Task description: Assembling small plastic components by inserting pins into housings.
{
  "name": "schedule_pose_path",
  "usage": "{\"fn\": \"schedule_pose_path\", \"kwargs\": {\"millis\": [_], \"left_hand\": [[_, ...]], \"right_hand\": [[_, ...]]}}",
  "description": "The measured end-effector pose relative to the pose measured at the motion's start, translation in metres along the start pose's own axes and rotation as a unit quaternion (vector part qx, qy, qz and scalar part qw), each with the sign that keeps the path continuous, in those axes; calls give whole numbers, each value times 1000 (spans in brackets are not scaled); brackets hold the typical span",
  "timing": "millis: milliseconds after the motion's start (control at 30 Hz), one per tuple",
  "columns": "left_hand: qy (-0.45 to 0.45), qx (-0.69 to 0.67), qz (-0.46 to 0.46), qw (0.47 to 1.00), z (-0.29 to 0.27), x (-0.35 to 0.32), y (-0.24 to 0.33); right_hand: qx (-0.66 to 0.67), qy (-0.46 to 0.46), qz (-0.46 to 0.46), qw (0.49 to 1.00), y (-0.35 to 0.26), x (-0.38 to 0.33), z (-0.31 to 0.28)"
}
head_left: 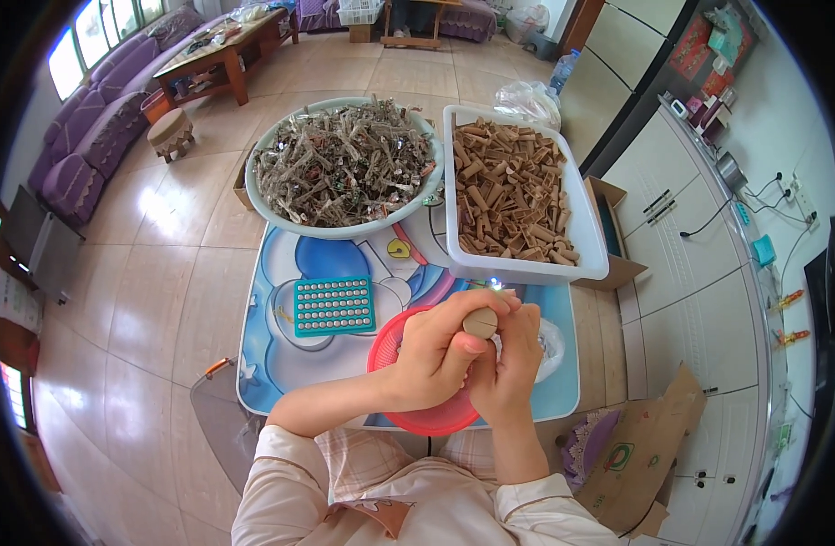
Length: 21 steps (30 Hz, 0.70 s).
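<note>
The counter [281,364], a low surface with a blue-and-white cartoon top, carries everything the hands work over. Farthest ahead of the hands and to their left sits a wide pale-green basin [276,205] heaped with grey-brown strips. Straight ahead of the hands, just past the fingertips, stands a white rectangular tub [581,227] full of short tan cylinders. Under both hands lies a red mesh basket [385,350], its rim showing to the left of the left hand. Farther left of that hand, apart from it, rests a teal tray [334,306] with rows of small round button cells.

The left hand [435,350] is clenched around a tan cylinder [480,322], whose rounded end shows above the thumb; its long axis appears to run down into the fist, tilted slightly toward the right hand. The right hand [508,359] presses against the left, fingers curled at the cylinder's top end, pinching something too small to make out. Both hands meet at the cylinder, the left carrying it, the right touching only its end.
</note>
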<state>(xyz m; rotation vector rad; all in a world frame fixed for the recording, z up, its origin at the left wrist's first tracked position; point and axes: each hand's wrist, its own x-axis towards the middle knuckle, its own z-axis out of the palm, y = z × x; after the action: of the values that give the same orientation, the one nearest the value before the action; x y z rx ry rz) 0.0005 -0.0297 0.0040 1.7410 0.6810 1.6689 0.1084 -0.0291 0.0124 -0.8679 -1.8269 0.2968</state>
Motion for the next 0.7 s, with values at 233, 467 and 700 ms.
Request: {"fn": "schedule_pose_path", "kwargs": {"millis": [233,467,700], "left_hand": [[-107,-17,-156,982,-20,20,13],[-6,-271,-239,932,-34,27,-4],[91,-478,-312,816,-42,28,-14]], "right_hand": [[135,-25,145,980,12,-7,-1],[297,-94,212,926,13,-2,-4],[398,-84,260,876,2,3,-3]]}}
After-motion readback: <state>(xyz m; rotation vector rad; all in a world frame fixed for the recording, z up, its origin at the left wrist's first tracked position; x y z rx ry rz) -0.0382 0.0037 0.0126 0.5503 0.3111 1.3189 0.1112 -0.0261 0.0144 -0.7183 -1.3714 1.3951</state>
